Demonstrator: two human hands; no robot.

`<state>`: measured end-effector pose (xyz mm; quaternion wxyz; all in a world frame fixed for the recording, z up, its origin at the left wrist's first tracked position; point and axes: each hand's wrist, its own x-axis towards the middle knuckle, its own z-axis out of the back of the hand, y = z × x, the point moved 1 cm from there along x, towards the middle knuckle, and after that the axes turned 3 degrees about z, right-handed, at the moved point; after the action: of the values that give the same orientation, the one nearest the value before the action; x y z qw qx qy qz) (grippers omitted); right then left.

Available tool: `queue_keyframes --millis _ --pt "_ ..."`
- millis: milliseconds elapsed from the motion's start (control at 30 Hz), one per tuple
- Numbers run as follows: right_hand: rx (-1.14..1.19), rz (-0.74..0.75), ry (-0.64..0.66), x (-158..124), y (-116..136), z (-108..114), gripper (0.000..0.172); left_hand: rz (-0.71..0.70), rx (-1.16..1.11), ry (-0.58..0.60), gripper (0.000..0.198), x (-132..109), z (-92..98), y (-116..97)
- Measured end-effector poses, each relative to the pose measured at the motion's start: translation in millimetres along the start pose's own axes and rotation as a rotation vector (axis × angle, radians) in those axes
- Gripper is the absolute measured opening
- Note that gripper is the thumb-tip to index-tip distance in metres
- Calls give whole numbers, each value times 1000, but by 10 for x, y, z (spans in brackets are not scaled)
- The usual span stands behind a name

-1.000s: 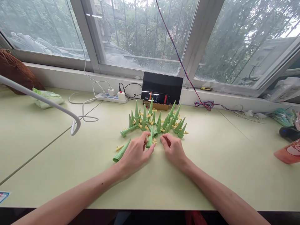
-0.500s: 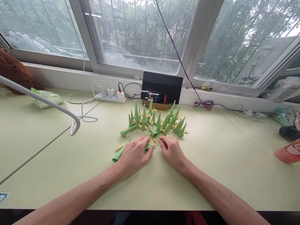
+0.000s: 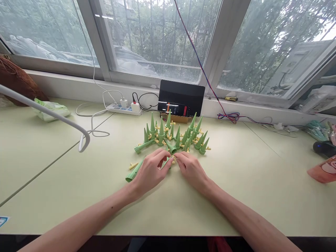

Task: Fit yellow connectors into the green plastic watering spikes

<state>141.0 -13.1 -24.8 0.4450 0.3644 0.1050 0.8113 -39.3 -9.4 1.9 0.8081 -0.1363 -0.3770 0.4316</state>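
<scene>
Just in front of a cluster of green spikes (image 3: pixel 161 134) with small yellow valves, my left hand (image 3: pixel 155 168) curls its fingers and thumb near a small yellow piece (image 3: pixel 173 159). A green spike behind those fingers is partly hidden. My right hand (image 3: pixel 189 168) faces it almost fingertip to fingertip, its fingers closed at the same yellow piece; what exactly they pinch is too small to tell. Beside my left wrist lie a green spike (image 3: pixel 133 174) and a yellow valve (image 3: pixel 133 166). Another green spike (image 3: pixel 172 147) lies tilted just beyond the fingertips.
A black tablet (image 3: pixel 181 98) leans at the back, with a phone in front of it. To the left are a power strip (image 3: pixel 126 109), a white cable and a thick white curved bar (image 3: pixel 47 111). An orange object (image 3: pixel 322 170) sits far right.
My left hand has lifted slightly off the green spike, and its fingertips have moved right, toward the yellow piece. The fingers of my right hand have shifted slightly left, to the same spot.
</scene>
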Motion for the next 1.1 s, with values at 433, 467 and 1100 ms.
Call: queue_keyframes --millis 433,467,1100 --pt "-15 58 95 -7 0 22 39 -55 -225 -81 16 15 10 5" --pt "-18 57 91 -7 1 23 38 -43 -225 -81 16 15 11 7" --pt "-166 -14 91 -14 -44 -12 30 131 -285 -105 9 20 -31 73"
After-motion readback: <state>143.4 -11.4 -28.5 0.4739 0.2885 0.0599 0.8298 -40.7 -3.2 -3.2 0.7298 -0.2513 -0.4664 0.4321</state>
